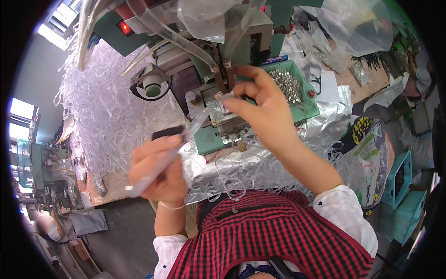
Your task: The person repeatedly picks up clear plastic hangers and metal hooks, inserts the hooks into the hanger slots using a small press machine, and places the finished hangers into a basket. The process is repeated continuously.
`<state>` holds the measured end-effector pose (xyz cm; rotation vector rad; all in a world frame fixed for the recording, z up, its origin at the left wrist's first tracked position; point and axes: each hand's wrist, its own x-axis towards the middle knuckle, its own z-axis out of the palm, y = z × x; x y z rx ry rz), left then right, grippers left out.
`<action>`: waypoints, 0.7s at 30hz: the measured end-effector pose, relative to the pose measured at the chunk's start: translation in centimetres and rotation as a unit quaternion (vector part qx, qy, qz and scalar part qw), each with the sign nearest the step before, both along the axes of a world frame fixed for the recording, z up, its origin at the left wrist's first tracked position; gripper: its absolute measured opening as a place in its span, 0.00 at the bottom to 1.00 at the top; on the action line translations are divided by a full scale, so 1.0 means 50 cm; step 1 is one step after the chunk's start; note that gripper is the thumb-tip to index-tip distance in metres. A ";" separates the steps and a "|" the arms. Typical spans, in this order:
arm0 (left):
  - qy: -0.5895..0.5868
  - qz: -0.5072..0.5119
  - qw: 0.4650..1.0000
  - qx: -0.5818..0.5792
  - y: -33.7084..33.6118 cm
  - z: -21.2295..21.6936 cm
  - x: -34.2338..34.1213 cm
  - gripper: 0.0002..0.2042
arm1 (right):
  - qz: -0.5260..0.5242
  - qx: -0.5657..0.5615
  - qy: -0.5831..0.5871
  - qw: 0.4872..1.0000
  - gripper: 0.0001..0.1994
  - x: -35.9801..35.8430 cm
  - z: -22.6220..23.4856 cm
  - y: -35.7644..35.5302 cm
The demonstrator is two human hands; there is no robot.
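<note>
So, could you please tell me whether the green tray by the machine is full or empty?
Partly full: the green tray holds a heap of small metal pieces.

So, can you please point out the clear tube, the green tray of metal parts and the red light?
clear tube (pixel 197 123), head view, on its middle stretch between the two hands
green tray (pixel 304 109), head view, on its front rim
red light (pixel 124 28), head view, on the lit square
</note>
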<state>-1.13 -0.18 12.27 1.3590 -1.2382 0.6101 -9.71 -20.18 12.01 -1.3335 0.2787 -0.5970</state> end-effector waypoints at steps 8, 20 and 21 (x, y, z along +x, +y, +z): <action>0.186 -0.086 0.966 -0.159 -0.066 0.073 0.015 0.10 | -0.057 -0.127 -0.042 0.989 0.28 0.022 -0.052 -0.007; 0.188 -0.110 0.959 -0.183 -0.093 0.053 0.088 0.10 | -0.064 -0.087 -0.158 0.982 0.28 0.037 -0.104 -0.011; 0.197 -0.112 0.957 -0.180 -0.093 0.055 0.084 0.10 | -0.069 -0.097 -0.159 0.980 0.28 0.038 -0.102 -0.013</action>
